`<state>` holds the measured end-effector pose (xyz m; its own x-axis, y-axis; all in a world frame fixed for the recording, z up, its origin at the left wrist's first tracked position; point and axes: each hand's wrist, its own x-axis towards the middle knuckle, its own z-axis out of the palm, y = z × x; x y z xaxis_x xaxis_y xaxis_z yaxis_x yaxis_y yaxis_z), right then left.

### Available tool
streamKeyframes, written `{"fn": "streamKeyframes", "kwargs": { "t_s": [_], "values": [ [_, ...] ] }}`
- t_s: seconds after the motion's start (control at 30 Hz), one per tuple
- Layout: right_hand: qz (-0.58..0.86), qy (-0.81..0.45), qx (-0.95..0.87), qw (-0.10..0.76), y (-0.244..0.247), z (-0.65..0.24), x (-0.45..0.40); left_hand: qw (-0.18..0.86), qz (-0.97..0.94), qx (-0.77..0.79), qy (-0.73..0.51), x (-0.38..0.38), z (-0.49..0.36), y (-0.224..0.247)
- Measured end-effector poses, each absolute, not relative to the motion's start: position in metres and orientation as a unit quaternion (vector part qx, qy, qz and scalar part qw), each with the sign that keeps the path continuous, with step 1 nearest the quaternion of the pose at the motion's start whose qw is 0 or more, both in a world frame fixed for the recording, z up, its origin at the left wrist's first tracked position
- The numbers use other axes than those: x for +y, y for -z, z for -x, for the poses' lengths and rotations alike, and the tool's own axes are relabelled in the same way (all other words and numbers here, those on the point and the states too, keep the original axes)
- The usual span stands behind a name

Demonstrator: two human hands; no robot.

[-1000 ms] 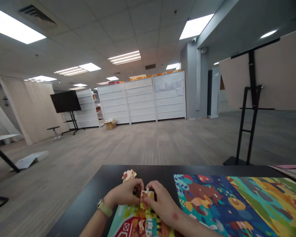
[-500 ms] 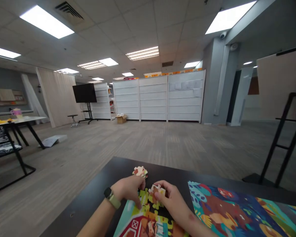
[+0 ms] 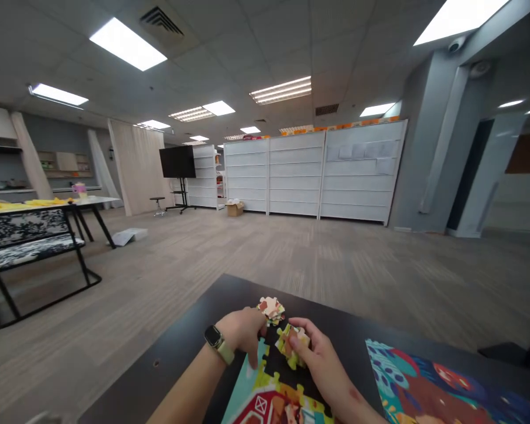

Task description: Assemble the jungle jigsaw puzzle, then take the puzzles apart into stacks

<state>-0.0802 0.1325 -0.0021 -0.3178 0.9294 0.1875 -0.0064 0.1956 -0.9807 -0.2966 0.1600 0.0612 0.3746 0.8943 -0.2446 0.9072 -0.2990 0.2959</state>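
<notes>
At the right hand [image 3: 321, 356], I note joined puzzle pieces [image 3: 287, 346] pinched between thumb and fingers. Left hand [image 3: 242, 330]: thumb spread from fingers, beside the partly assembled puzzle [image 3: 265, 405]; piece pile [image 3: 271, 308] just beyond its fingertips.

On your table [image 3: 353, 335]: puzzle [image 3: 254, 409] before you | piece pile [image 3: 271, 308] beyond it | picture sheet [image 3: 441, 391] to your right | shelving units [image 3: 295, 176] across the floor [image 3: 269, 253] | screen [image 3: 176, 162] left of them

Your flat jigsaw puzzle [image 3: 276, 401] shows a red barn [image 3: 255, 407] with white lines, your thin watch strap [image 3: 226, 353] is pale green, and your flat table [image 3: 181, 352] is black.
</notes>
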Motion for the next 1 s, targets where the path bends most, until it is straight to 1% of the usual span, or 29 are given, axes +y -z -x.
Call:
{"fn": "streamKeyframes", "kwargs": {
  "t_s": [0.17,0.4,0.5,0.63,0.77,0.87,1.0],
  "values": [
    [0.359,-0.522,-0.632,0.446,0.004,0.08,0.132,0.198,-0.8,0.566,0.03,0.161,0.298,-0.061],
    [0.354,-0.498,-0.656,0.443,-0.008,0.08,0.124,0.253,-0.797,0.548,0.003,0.159,0.297,-0.067],
    [0.354,-0.497,-0.653,0.449,-0.012,0.08,0.123,0.308,-0.803,0.508,-0.039,0.157,0.298,-0.077],
    [0.333,-0.512,-0.648,0.456,-0.013,0.082,0.123,0.375,-0.808,0.434,-0.134,0.153,0.293,-0.09],
    [0.323,-0.532,-0.623,0.474,-0.009,0.085,0.124,0.428,-0.792,0.382,-0.209,0.153,0.28,-0.086],
    [0.338,-0.531,-0.602,0.491,-0.004,0.085,0.128,0.439,-0.778,0.374,-0.247,0.154,0.269,-0.078],
    [0.393,-0.471,-0.576,0.541,0.0,0.079,0.135,0.408,-0.786,0.378,-0.27,0.151,0.257,-0.074]
  ]
}}
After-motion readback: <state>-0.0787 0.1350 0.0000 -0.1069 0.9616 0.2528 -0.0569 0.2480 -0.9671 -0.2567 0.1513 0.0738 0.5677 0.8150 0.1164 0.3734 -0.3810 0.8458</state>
